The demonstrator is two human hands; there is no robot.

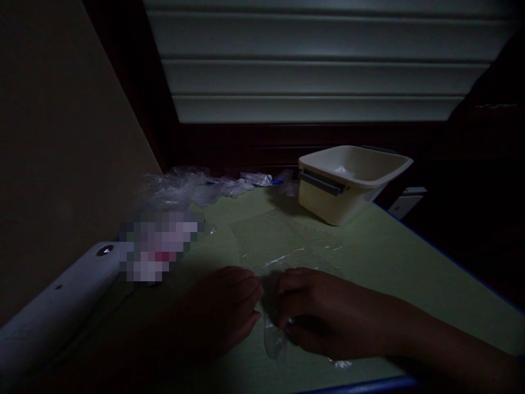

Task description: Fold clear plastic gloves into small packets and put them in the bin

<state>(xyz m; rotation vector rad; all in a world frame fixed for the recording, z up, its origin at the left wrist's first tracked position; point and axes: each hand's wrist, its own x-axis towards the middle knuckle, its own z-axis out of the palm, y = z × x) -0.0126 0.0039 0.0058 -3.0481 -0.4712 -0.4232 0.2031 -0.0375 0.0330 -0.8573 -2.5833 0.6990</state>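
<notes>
A thin clear plastic sheet or bag (273,241) lies on the green table (410,273), hard to make out in the dim light. At its left edge rests my left hand (229,306), its fingers curled and pressed together. My right hand (320,312) is bent over the plastic, with fingers and thumb curled around a part of it. A small gap separates the two hands, and a loose flap of the plastic hangs below it towards me. What the left fingers hold is hidden.
At the back right stands a cream bin (324,202) with dark handles and some plastic inside. Crumpled clear wrappers (184,186) line the back left. A white device (61,301) lies at the left beside a blurred-out object (164,241). Small scraps (342,363) lie near the front edge.
</notes>
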